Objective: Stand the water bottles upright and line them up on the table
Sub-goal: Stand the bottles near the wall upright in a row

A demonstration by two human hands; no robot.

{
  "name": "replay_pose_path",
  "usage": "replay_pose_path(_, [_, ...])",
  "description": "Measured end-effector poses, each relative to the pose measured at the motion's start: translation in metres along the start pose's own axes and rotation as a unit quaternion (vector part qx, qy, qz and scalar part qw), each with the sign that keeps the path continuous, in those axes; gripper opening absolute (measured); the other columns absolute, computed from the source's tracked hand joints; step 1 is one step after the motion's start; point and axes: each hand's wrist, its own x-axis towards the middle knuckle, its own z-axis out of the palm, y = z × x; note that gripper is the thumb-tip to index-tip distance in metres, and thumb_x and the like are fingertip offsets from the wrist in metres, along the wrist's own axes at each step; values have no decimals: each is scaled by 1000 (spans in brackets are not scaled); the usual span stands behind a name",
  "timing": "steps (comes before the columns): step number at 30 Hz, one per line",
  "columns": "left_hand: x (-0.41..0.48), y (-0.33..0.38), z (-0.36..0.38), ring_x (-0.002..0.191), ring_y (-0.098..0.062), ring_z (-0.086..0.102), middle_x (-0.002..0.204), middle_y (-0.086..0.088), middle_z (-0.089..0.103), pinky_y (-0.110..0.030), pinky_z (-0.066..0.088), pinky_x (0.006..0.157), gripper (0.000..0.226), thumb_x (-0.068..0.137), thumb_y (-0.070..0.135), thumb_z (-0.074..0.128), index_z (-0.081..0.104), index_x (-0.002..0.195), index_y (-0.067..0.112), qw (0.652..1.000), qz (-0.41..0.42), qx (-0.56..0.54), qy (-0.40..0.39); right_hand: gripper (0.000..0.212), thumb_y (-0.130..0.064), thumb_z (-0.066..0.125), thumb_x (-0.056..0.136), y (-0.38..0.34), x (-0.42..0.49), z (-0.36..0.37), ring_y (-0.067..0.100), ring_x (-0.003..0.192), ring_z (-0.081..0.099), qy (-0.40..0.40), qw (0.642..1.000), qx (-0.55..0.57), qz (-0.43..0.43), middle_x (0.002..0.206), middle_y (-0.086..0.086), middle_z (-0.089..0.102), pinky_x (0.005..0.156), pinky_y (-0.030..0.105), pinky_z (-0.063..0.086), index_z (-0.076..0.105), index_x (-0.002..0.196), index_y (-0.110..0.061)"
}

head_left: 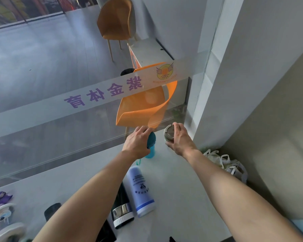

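Left hand (137, 141) grips teal plastic bottle (151, 149); right hand (180, 139) grips grey-lidded round bottle (169, 134) beside it, far end of white table (178, 180)

Commercial sports premises: glass wall (42, 55), frosted lettered logo band (98, 95), orange chairs (115, 23).

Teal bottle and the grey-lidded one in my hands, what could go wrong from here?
1. The left hand grips the teal bottle and the right hand the grey-lidded bottle, close together near the glass wall. Set down carelessly, they may knock each other or the glass.
2. The lavender bottle and black bottle lie on their sides on the table beside your left forearm. A nudge could roll them.
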Motion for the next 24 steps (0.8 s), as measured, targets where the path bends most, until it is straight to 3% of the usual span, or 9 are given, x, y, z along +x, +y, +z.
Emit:
replay_pose_path(9, [1,2,12,130,-29,55,146,0,50,-45,61,96,96,73,36,95,42,153,27,999,-19,-40,-9,102,-39,90,84,3,10,-2,31,144,43,0,1000,-19,10,157,9,36,117,39,46,27,160,-13])
replay_pose_path(12, [2,1,15,131,-30,56,151,0,45,-46,60,99,108,72,38,97,33,159,30,998,-20,-48,-31,124,-41,93,77,0,12,-11,32,148,42,-55,996,-54,36,163,9,31,114,43,47,14,168,-16])
replay_pose_path(15, [-1,-4,15,134,-30,56,159,-1,41,-48,60,102,123,70,43,99,21,165,32,997,-23,-65,-46,139,-59,91,72,-6,6,-22,33,152,36,-55,991,-106,54,167,13,27,117,50,45,2,170,-17])
replay_pose_path(17, [-5,-10,13,137,-31,56,163,-1,37,-50,60,102,131,69,47,99,13,168,34,996,-30,-67,-48,121,-64,83,76,-10,-9,-26,35,143,44,36,994,-105,24,157,16,40,113,50,48,22,166,-11])
replay_pose_path(20, [-18,-24,11,138,-32,56,168,-2,33,-51,60,100,133,72,48,98,9,170,32,994,-75,-70,-43,58,-43,72,87,-14,-43,-16,34,109,60,210,972,-45,-92,119,14,62,94,48,56,59,130,-7])
replay_pose_path(22, [-33,-37,14,137,-33,57,170,-2,31,-50,60,101,128,77,47,95,9,171,30,990,-110,-68,-48,34,-39,68,93,-21,-68,-1,30,93,64,160,980,-29,-117,104,9,66,81,43,57,63,112,-11])
replay_pose_path(24, [-54,-48,18,138,-36,57,170,-4,33,-51,58,103,121,83,44,90,10,172,27,986,-142,-70,-57,38,-49,63,96,-29,-90,20,29,92,68,18,995,-47,-81,104,8,71,76,38,54,64,112,-14])
